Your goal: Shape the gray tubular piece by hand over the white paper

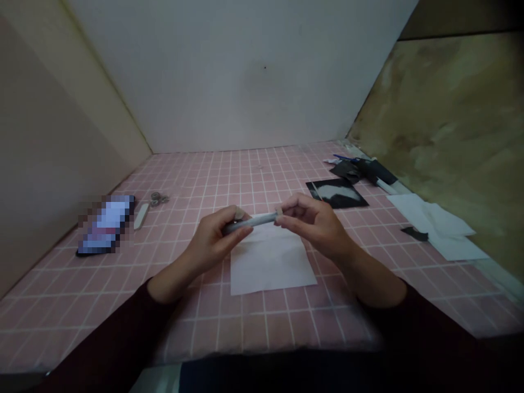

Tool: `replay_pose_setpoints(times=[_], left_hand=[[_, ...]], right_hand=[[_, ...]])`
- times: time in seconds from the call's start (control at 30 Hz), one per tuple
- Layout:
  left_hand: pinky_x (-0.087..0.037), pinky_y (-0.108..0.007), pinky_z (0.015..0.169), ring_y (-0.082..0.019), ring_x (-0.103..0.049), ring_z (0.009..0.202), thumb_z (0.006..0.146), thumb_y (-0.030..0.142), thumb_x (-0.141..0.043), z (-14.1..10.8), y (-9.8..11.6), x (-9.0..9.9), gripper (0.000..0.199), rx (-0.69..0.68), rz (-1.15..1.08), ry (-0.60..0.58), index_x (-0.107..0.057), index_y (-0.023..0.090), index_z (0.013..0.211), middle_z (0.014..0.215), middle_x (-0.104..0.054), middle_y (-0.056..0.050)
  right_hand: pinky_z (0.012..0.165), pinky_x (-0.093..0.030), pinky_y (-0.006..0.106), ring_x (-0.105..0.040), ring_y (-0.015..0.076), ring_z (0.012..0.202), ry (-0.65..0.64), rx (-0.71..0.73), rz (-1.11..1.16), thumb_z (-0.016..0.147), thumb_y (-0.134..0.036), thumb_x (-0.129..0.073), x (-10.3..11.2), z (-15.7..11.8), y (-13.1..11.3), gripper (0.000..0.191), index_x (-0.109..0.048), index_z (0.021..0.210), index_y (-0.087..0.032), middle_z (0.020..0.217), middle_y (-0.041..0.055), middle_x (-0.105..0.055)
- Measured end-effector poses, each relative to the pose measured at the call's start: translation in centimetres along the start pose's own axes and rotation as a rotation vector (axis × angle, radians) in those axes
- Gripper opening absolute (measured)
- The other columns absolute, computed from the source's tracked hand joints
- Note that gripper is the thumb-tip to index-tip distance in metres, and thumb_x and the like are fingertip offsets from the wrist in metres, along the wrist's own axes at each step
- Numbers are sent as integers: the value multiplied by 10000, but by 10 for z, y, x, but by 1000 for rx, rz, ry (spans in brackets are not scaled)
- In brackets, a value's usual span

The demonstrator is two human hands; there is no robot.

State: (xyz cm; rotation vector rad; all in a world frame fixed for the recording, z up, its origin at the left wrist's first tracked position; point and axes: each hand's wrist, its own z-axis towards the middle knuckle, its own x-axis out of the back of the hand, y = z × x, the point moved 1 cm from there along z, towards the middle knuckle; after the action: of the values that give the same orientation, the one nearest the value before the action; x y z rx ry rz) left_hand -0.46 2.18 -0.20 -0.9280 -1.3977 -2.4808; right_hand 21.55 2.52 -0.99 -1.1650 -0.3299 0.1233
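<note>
A slim, grey-white stick [262, 220], perhaps a tube, spans the gap between my two hands, nearly level and a bit higher at its right end. My left hand [216, 232] is closed round its left part, with the thumb along the front. The fingertips of my right hand [313, 221] pinch its right tip, where a small brownish bit shows. Beneath the hands a sheet of white paper [272, 262] lies flat on the pink checked tablecloth [192, 305]. What exactly the stick is I cannot make out.
To the left lie a blurred-out phone [107, 225], a white bar [141, 216] and small grey pieces [158, 198]. At right are a black sheet with a pale patch [338, 192], dark scraps [347, 171], white papers [438, 226] and a black scrap [415, 233]. Walls close in the table.
</note>
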Motion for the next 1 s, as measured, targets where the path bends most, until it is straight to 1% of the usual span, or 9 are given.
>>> replay_pose_setpoints(times=[0.13,0.3,0.4,0.47,0.57,0.63,0.73,0.9,1.0], left_hand=[[-372,-253,616,-123,-500,676,924,293,-632,0,0,-1,126,-5,-20,-59,-636,169,898,761,-587,4],[-318,-245,564,-108,-415,622,911,351,-640,1,-3,1,192,99,-145,-29,-611,168,859,714,-505,24],[-301,-247,557,-109,-393,611,907,385,-637,2,-4,-1,245,182,-224,-60,-588,169,802,682,-466,31],[-318,-252,577,-116,-414,634,900,394,-640,2,-5,-1,258,213,-268,-53,-574,171,788,703,-482,22],[-340,-258,598,-124,-438,663,890,397,-641,4,-5,0,264,215,-325,-20,-568,174,771,728,-508,10],[-346,-257,596,-122,-431,651,885,401,-641,5,-5,2,277,201,-354,-2,-563,176,746,716,-510,10],[-351,-257,595,-118,-418,632,876,413,-644,6,-5,2,292,192,-381,-12,-558,177,728,699,-504,13],[-337,-254,601,-123,-436,656,882,417,-640,3,-5,-2,273,268,-372,-67,-571,171,785,720,-503,15],[-344,-259,618,-126,-451,674,885,409,-643,2,-7,-4,263,284,-346,-46,-569,171,800,739,-514,12]], right_hand=[[726,-454,295,-577,138,769,-98,20,-59,867,-292,-718,-3,0,-1,123,-655,907,-194,834,-2,-621],[719,-488,297,-602,148,785,45,-11,51,860,-342,-732,4,0,3,180,-656,951,-207,850,10,-643],[717,-501,298,-617,147,784,20,-41,55,868,-366,-727,5,2,6,200,-690,979,-203,867,21,-672],[732,-520,300,-633,145,787,26,-58,116,850,-356,-748,6,3,6,202,-701,968,-199,869,20,-691],[742,-542,298,-655,136,762,51,-68,194,835,-333,-764,7,5,2,184,-708,936,-191,835,13,-708],[747,-550,303,-672,136,741,33,-88,196,867,-353,-730,8,6,1,176,-711,909,-183,803,17,-719],[779,-567,336,-706,155,743,-3,-145,166,921,-409,-657,7,5,1,249,-719,932,-168,815,44,-746],[804,-595,382,-734,181,748,7,-195,243,880,-460,-700,4,4,8,311,-720,918,-152,828,58,-752],[872,-597,406,-737,184,813,6,-187,342,899,-472,-679,3,4,10,329,-734,952,-152,888,69,-748]])
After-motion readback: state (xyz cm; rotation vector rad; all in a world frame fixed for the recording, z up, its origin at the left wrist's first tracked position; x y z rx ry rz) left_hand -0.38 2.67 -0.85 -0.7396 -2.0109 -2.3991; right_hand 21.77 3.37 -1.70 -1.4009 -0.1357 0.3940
